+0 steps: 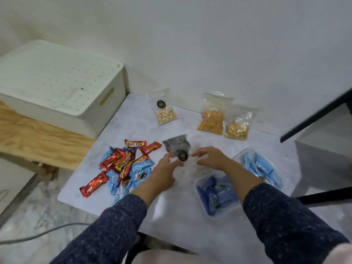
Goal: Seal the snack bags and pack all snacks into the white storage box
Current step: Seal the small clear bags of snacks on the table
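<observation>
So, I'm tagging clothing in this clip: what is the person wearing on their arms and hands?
Both arms are in long dark navy sleeves flecked with small pale specks, the left sleeve and right sleeve ending at the wrists. The left hand and right hand are bare: no gloves, rings or watch visible.
</observation>
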